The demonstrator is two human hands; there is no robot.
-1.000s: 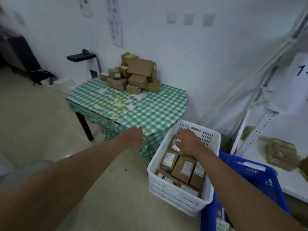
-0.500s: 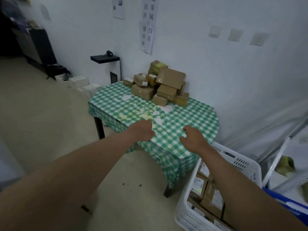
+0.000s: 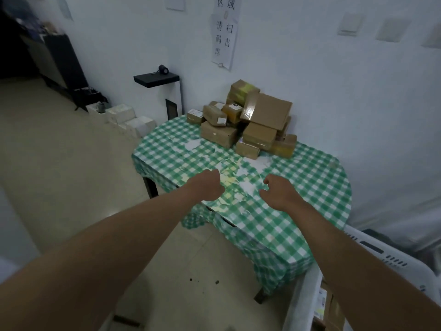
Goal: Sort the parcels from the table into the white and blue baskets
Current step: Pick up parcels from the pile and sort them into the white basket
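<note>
Head view: a table [image 3: 298, 211] under a green-and-white checked cloth runs from near left to far right, its long axis slanting toward the wall, with a white basket [image 3: 300, 299] at the near right corner holding a few parcels. A heap of about a dozen brown parcels [image 3: 248, 120] sits at the table's far edge against the wall, the largest box tilted on top. Two bare hands reach over the near edge, the left hand [image 3: 207, 187] and right hand [image 3: 278, 193] both loosely curled and holding nothing.
</note>
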